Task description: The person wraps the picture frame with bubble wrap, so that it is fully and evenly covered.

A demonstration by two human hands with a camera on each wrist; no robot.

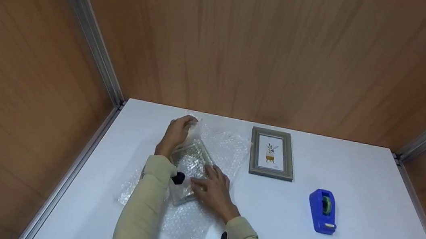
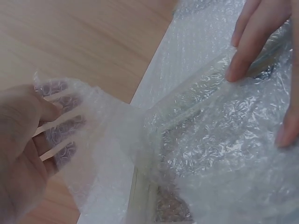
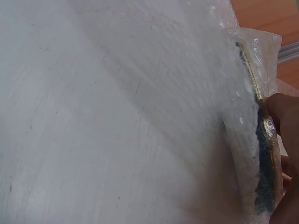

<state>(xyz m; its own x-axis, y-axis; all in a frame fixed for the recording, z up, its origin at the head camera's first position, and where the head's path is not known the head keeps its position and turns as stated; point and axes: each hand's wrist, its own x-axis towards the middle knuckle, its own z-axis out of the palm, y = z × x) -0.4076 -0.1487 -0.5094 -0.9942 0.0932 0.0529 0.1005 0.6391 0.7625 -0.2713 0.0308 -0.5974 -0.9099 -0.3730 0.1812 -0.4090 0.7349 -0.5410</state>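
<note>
A bubble-wrapped picture frame (image 1: 191, 159) lies tilted on a larger sheet of bubble wrap (image 1: 230, 146). At its far end my left hand (image 1: 176, 133) pinches a loose flap of the wrap (image 2: 110, 119), thumb on one side and fingers behind, lifting it above the frame's corner. My right hand (image 1: 214, 190) presses on the wrapped frame with fingers spread, several fingertips (image 2: 240, 65) at its right edge and the thumb on top. From the right wrist view, the frame's dark and gold side (image 3: 265, 172) shows through the plastic beside that hand.
A second, unwrapped picture frame (image 1: 272, 154) with a plant print lies right of the bubble wrap. Further right stands a blue tape dispenser (image 1: 323, 211) on the white table (image 1: 374, 196). Wooden panels (image 1: 246, 50) close off the back and sides.
</note>
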